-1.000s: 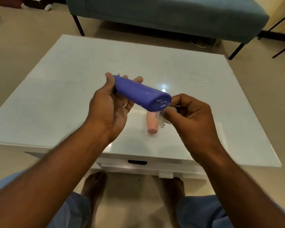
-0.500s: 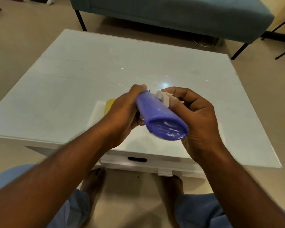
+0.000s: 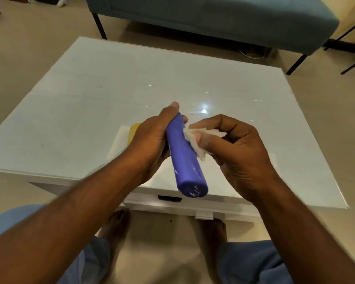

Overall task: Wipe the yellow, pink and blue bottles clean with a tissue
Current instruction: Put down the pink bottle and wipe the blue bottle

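My left hand [image 3: 152, 142] grips the far end of the blue bottle [image 3: 184, 160], which points its flat base toward me above the table's near edge. White smears show on its base. My right hand [image 3: 234, 148] pinches a crumpled white tissue [image 3: 195, 140] and presses it against the bottle's right side. A sliver of the yellow bottle [image 3: 134, 131] lies on the table, mostly hidden behind my left hand. The pink bottle is not visible.
The white glossy table [image 3: 90, 111] stretches ahead with a drawer slot in its front. A teal bench [image 3: 213, 19] stands behind it. My bare feet and blue-clad knees sit below the table's near edge.
The bottle's base has tipped further toward me. My right hand came off the bottle's side and now rubs the tissue along its upper right side.
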{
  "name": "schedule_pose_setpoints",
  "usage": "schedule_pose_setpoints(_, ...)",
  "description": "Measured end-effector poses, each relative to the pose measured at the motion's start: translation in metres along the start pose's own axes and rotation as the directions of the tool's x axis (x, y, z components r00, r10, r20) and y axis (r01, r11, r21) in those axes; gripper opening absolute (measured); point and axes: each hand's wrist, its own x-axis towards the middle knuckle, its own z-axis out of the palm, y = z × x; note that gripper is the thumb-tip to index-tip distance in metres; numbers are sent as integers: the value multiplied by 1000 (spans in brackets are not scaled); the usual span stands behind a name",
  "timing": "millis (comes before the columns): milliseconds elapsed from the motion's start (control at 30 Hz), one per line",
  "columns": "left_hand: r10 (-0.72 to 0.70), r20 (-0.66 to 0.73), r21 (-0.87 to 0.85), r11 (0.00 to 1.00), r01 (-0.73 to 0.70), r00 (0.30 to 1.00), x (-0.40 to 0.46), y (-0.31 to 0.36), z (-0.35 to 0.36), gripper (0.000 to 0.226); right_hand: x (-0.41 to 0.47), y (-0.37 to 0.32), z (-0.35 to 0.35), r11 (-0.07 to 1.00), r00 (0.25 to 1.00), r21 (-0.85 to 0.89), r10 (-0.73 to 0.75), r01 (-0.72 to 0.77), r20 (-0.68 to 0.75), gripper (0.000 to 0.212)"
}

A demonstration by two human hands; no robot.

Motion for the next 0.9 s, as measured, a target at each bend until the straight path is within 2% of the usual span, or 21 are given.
schedule_pose_setpoints(67,-3,-43,-11,1000,3,999,4,2,-4,29,-3,-5,-1,999,991,49,16,-22,132,13)
schedule_pose_setpoints(100,0,-49,11,1000,1,999,5,1,-4,30,-4,-4,0,999,993,33,13,-17,119,12)
schedule_pose_setpoints(200,14,-10,171,985,-12,1000,2,-6,1,34,-1,4,0,997,997,-77,7,-14,-82,11)
schedule_pose_setpoints(233,9,0,185,983,-9,1000,0,-7,3,36,0,4,-2,997,996,-78,14,-21,-89,11)
schedule_pose_setpoints(367,14,-50,141,990,-7,999,5,-1,-1,36,-4,-6,-4,995,981,62,59,-72,185,12)
schedule_pose_setpoints(400,34,-50,182,983,-24,998,7,-2,-3,38,-6,-4,-1,997,984,36,55,-62,172,11)
schedule_pose_setpoints(500,52,-4,304,951,-48,999,7,-8,-1,40,-4,2,4,987,1000,-162,-12,9,-22,19)
schedule_pose_setpoints(533,45,-4,314,949,-41,999,7,-9,-1,40,-3,1,3,984,999,-180,-11,4,-38,20)
schedule_pose_setpoints(633,53,-19,309,950,-44,998,8,-8,-4,41,-4,-2,2,987,1000,-161,7,-4,20,20)
schedule_pose_setpoints(767,63,-49,347,937,-42,997,11,-8,-5,45,0,1,2,976,994,-218,7,-30,-105,24)
schedule_pose_setpoints(833,59,-31,370,928,-43,998,11,-7,-6,49,0,-1,-2,977,999,-213,11,-21,-50,13)
schedule_pose_setpoints(900,74,-51,375,926,-50,996,11,-4,-9,50,-2,-5,-2,980,1000,-198,-10,12,10,11)
